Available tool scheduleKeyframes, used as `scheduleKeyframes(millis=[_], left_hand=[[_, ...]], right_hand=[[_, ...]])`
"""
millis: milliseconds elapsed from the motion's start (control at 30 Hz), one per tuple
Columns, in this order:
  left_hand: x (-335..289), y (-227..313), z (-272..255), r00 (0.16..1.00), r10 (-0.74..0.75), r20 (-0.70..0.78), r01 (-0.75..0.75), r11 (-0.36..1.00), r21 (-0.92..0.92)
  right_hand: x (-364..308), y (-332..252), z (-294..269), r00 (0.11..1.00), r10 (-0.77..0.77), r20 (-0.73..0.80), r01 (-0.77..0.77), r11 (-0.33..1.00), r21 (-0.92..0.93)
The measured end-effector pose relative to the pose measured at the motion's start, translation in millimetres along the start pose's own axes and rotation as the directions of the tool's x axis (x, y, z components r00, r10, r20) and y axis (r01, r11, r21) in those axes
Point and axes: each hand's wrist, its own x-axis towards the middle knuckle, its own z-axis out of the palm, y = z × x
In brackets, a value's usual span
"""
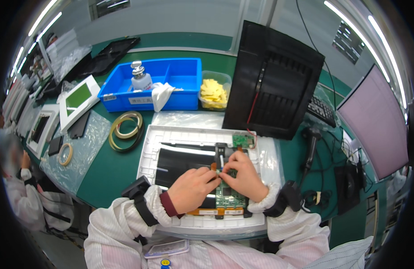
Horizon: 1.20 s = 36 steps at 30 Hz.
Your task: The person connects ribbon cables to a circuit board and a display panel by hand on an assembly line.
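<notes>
Your hands meet dead centre over the green circuit board [228, 197], which lies at the lower middle of the white frame [171, 136] on the green bench [108, 172]. Your left hand [191, 189] is pinching down at the board's top edge, fingertips closed on a small orange ribbon cable [214, 166]; your right hand [245, 175] comes in from three o'clock, fingers curled and nipping something at that same spot, though what exactly is too small to tell. Just above, at twelve o'clock, sits a smaller green board [243, 141]. Out at one o'clock a black back cover [272, 80] stands propped up. At eleven o'clock there's the blue bin [180, 74], a pale rectangular label [140, 101] on its front wall, a pump bottle [140, 78] and white cloth [161, 95] inside. Beside it at twelve, a clear tub of yellow pads [214, 92]. At ten o'clock, rolls of tape [125, 129] lie flat.
</notes>
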Motion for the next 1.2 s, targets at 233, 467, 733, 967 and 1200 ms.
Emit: scheduleKeyframes(millis=[233,467,733,967,1200], left_hand=[[0.2,-1.5,2.0,0.999,0.002,-0.036,-0.002,1.000,-0.006],[0.6,-1.7,6.5,0.998,-0.032,-0.047,0.033,0.999,0.033],[0.6,-1.3,5.6,0.998,-0.064,-0.017,0.066,0.995,0.076],[0.5,-1.5,3.0,0.998,-0.048,-0.035,0.052,0.993,0.106],[-0.6,-0.7,0.5,0.999,-0.003,-0.045,0.008,0.993,0.117]], right_hand=[[0.6,0.0,1.5,0.999,0.044,-0.032,-0.045,0.999,-0.029],[-0.8,-1.8,-2.1,1.000,0.012,-0.013,-0.012,0.998,-0.054],[-18.3,-16.9,-9.5,0.987,-0.143,0.078,0.161,0.934,-0.318],[-25.1,-24.8,-15.1,0.951,-0.268,0.156,0.309,0.851,-0.425],[-28.9,-20.2,-16.5,0.944,-0.259,0.204,0.313,0.896,-0.313]])
